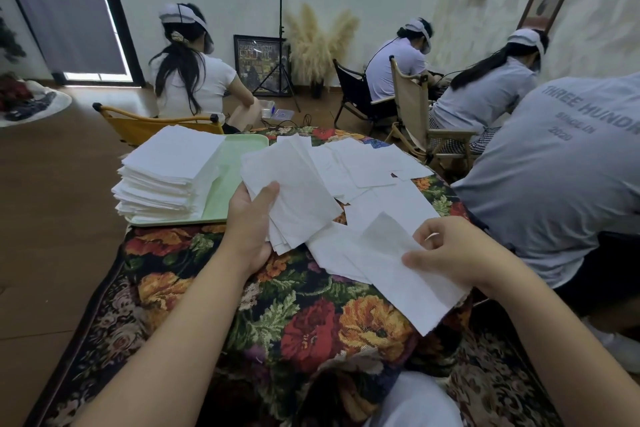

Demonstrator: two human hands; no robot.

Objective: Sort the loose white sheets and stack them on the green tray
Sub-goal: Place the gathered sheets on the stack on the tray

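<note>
Floral tapestry cloth (277, 315) w/ red, orange and green flowers covers the table, near centre. On it, far left: pale green rectangular plastic tray (227, 184), carrying a tall squared stack of white sheets (166, 173) on its left half; right half of tray bare.

Loose thin white paper-like sheets (367, 163) lie scattered and overlapping across the cloth, centre to far right, some reaching the right table edge.

Handling, judged: sheets look v. light, limp, thin, prob tissue or non-woven. They bend under own weight, could slip off each other or crease; a draught would shift them. Best taken at a corner or short edge w/ a thumb-finger pinch, one at a time, then squared against the bunch. No real force needed.

Left hand (251, 229): closed round a fanned bunch of white sheets (294, 204), thumb on top, fingers underneath, gripping at the bunch's near-left end; bunch held just above cloth, right beside tray's near-right corner.

Right hand (446, 250): fingers curled, pinching the right edge of a single white sheet (391, 263) near-right; its near corner hangs over the table edge. Sheet partly overlaps other loose ones to its left.

Background: other seated people, not involved.
</note>
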